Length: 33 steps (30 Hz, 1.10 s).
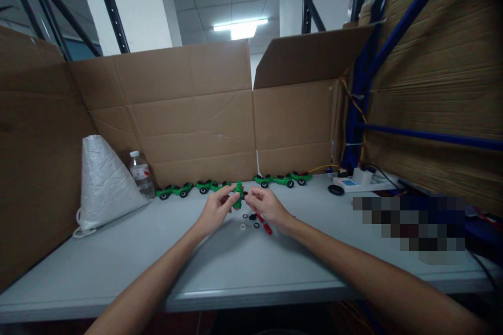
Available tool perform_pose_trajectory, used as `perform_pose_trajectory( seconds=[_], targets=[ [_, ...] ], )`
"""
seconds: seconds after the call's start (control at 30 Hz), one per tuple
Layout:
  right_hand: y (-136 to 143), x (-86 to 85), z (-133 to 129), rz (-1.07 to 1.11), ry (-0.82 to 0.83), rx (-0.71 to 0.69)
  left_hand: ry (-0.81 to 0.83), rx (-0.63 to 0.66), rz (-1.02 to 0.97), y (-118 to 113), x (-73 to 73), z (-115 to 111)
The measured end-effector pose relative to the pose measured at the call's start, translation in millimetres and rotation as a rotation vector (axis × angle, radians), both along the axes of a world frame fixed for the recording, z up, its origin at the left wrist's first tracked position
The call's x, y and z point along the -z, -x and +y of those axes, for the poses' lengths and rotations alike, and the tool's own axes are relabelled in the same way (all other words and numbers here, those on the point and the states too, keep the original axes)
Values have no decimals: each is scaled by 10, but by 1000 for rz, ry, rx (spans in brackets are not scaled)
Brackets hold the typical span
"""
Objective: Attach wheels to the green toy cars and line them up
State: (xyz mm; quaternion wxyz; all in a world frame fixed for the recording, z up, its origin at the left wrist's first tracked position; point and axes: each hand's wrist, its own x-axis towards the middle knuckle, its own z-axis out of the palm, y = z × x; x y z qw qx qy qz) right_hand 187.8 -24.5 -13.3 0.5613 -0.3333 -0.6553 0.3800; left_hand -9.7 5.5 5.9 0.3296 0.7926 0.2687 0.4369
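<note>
My left hand [214,210] is closed round a green toy car body [238,194], held upright above the table. Close against its right side, the fingers of my right hand [271,208] pinch a small black part [245,195]. Whether that part is attached to the body, I cannot tell. Below the hands lie a black ring [257,225], a white ring [242,226] and a small black piece [252,217]. A red-handled tool [268,229], perhaps a screwdriver, rests under my right hand, which partly covers it.
Several green toy cars [181,190] line the back of the grey table [129,267]. At the left stand a white bag [104,183] and a water bottle [141,174]. A power strip [365,182] and a black ring-shaped object [335,190] lie at the right. Cardboard walls [188,125] enclose the table.
</note>
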Motion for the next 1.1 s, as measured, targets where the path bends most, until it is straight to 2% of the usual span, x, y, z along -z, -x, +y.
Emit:
perform_pose_trajectory(
  seconds=[0.2,0.4,0.63,0.8,0.97,1.1],
  targets=[
    [23,-18,-41,-17,-4,38,20,57,5,-13,-39,2],
    [20,56,1,-62,-72,56,7,78,47,-4,-43,-3],
    [-76,70,-48,-426,-316,223,10,104,84,11,-31,13],
    [-112,25,-75,-540,-451,243,53,129,88,29,9,57],
    [-111,32,-22,-465,-343,207,157,88,19,-23,52,39],
    [-99,56,7,-352,-227,169,120,45,-1,-53,118,46]
  ],
)
